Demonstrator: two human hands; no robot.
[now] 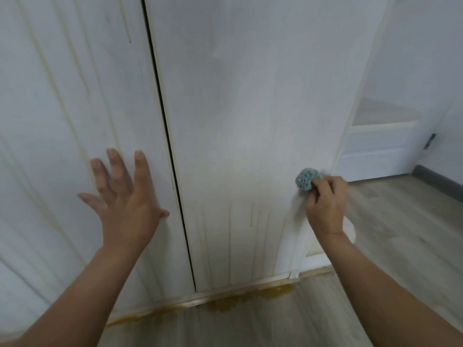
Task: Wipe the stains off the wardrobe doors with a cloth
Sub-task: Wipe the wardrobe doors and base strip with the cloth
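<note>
Near the outer edge of the right white wardrobe door, the right hand pinches a balled blue-green cloth against it, upright yellowish drip streaks lying below-left, while the spread left hand rests flat on the left door.

Rear of cloth hidden under fingers of right hand; hand outline motion-blurred. Wardrobe doors cut off at top and left edges. Small dark fitting on far wall: too small to identify.
</note>
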